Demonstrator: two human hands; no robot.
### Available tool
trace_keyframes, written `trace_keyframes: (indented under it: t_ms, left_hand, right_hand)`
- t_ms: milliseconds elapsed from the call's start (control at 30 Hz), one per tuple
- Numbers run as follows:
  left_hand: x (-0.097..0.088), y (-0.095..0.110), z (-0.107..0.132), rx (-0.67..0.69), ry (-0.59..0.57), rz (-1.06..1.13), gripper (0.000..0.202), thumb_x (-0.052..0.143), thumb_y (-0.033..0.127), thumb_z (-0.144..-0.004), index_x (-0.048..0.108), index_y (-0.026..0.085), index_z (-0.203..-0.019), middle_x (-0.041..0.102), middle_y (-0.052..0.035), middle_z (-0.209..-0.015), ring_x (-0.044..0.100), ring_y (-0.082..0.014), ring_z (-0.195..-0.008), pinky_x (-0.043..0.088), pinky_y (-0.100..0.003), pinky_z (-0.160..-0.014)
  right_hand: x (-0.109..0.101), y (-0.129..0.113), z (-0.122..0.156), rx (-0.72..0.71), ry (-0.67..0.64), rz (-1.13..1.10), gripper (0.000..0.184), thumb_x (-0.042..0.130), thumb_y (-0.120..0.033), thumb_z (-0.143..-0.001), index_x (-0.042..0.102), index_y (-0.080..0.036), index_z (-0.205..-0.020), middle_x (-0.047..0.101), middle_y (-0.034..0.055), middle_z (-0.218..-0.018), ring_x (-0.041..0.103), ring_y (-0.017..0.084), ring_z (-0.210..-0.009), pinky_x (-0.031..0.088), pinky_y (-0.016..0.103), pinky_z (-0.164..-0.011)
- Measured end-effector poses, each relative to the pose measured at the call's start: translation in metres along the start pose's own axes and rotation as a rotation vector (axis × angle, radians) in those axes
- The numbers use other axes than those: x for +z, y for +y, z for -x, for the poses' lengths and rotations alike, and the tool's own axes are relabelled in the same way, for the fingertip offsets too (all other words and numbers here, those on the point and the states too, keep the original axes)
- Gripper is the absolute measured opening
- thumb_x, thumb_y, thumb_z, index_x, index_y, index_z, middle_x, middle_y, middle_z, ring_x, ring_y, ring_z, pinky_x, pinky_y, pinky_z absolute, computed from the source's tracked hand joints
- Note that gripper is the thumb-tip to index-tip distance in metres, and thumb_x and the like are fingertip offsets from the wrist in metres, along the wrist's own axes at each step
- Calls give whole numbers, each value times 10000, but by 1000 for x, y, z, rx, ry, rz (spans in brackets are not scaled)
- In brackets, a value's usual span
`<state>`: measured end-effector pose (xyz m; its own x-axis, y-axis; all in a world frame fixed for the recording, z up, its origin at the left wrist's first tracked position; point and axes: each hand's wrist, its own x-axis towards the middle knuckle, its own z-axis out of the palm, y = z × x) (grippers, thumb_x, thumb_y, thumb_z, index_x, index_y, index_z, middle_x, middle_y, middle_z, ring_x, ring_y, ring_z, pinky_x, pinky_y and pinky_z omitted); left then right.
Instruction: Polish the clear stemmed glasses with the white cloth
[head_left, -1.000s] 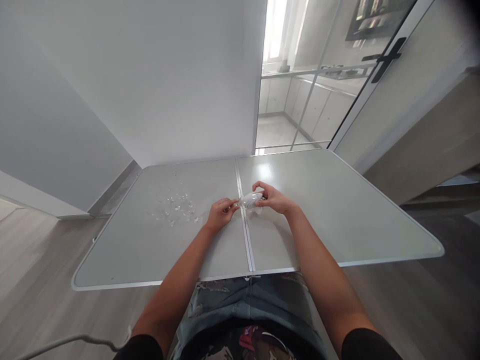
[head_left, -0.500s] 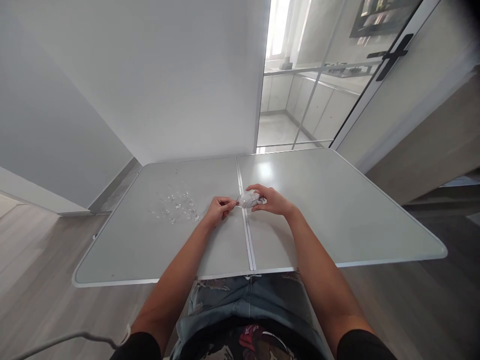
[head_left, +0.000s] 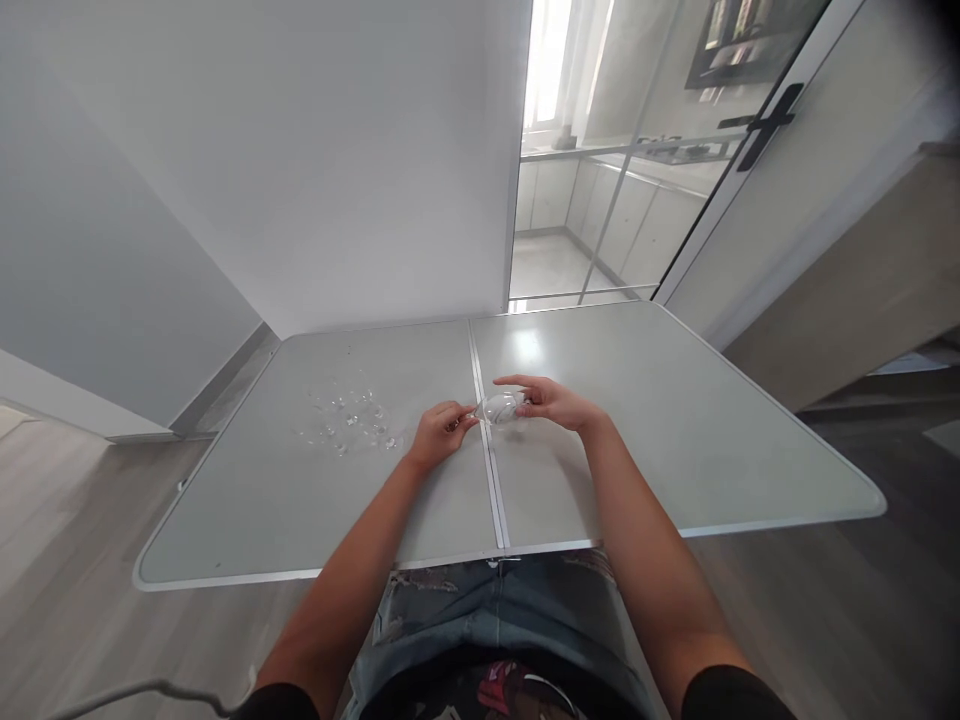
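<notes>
A clear, shiny, bulb-shaped piece [head_left: 501, 407] is held between both hands over the table's centre seam. My left hand [head_left: 442, 432] is closed, with thumb and fingers pinching its narrow left tip. My right hand [head_left: 556, 402] grips its right end between thumb and bent fingers, while the index finger stretches out above without wrapping round it. What the piece is cannot be made out. To the left of my left hand lies a loose spread of small clear pieces [head_left: 351, 420], some glinting.
The pale folding table [head_left: 675, 430] has a metal seam and rounded corners. Its far edge meets a white wall [head_left: 375, 180]. Behind the right half stands a glass door [head_left: 622, 190] with a black handle [head_left: 769, 125]. A grey cable [head_left: 157, 688] runs at the lower left.
My right index finger has straightened and lifted off the clear piece, and the grip has moved to its right end. My left hand has turned slightly. The camera view has shifted a little.
</notes>
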<state>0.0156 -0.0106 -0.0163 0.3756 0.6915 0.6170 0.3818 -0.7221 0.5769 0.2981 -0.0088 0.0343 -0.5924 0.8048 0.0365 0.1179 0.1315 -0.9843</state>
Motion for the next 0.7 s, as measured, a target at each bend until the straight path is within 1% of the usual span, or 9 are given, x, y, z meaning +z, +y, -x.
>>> trace_keyframes:
  t_ms: [100,167,267,333,433,500,600,633,700]
  left_hand:
    - [1,-2,0,81,9,-128,234,630,392,-950,760,223,-1048,637,-38,-716,547,-131,-641,411,-251,-598]
    - [2,-1,-1,50,26,-136,239,637,398,-943,768,219,-1034,646,-44,-717,550,-133,-639,408,-254,-601]
    - [3,3,-4,-135,79,11,284,668,441,-910,781,195,-996,659,-38,-707,520,-122,-604,413,-257,-597]
    - [3,6,-7,-320,92,178,341,705,489,-866,788,166,-937,649,-31,-678,494,-112,-577,391,-252,-560]
    - [-1,5,-10,-595,16,475,419,765,547,-783,775,134,-852,567,3,-608,379,-68,-477,276,-236,-459]
    - [-4,2,-11,-730,-64,668,445,804,555,-731,761,126,-838,500,28,-593,283,-38,-437,186,-227,-423]
    - [-6,-3,-11,-825,-178,823,464,837,544,-693,755,110,-836,457,35,-603,241,-23,-437,132,-221,-415]
    - [-6,-4,-11,-830,-194,828,468,837,545,-694,757,107,-840,455,33,-606,242,-23,-439,133,-221,-413]
    - [-4,-5,-10,-794,-167,771,473,816,558,-715,762,109,-853,460,32,-601,252,-27,-436,149,-222,-413]
  right_hand:
    - [2,4,-2,57,99,-81,595,696,-498,-865,576,-245,-1390,649,15,-798,569,167,-730,464,300,-702]
    - [7,7,-7,49,194,-94,543,669,-518,-879,596,-242,-1341,641,13,-796,554,164,-719,448,294,-681]
    - [16,9,-15,-65,310,-18,464,601,-501,-926,585,-249,-1315,615,0,-787,542,166,-731,438,294,-697]
    - [21,9,-18,-152,317,70,410,554,-450,-956,565,-252,-1315,588,-10,-763,525,165,-720,428,294,-701]
    - [23,11,-19,-228,292,237,345,507,-351,-971,555,-260,-1301,595,-14,-761,493,155,-681,409,291,-686]
    - [22,12,-18,-253,282,320,329,494,-300,-962,571,-266,-1280,637,-5,-813,498,152,-686,407,291,-691]
    - [21,14,-17,-260,241,330,311,507,-292,-946,599,-268,-1243,680,9,-894,534,158,-727,419,294,-708]
    - [21,13,-16,-253,229,301,305,518,-307,-943,601,-265,-1233,681,11,-895,542,161,-737,423,295,-711]
    - [21,11,-16,-223,223,225,301,543,-348,-935,599,-256,-1216,659,4,-835,538,164,-726,423,296,-701]
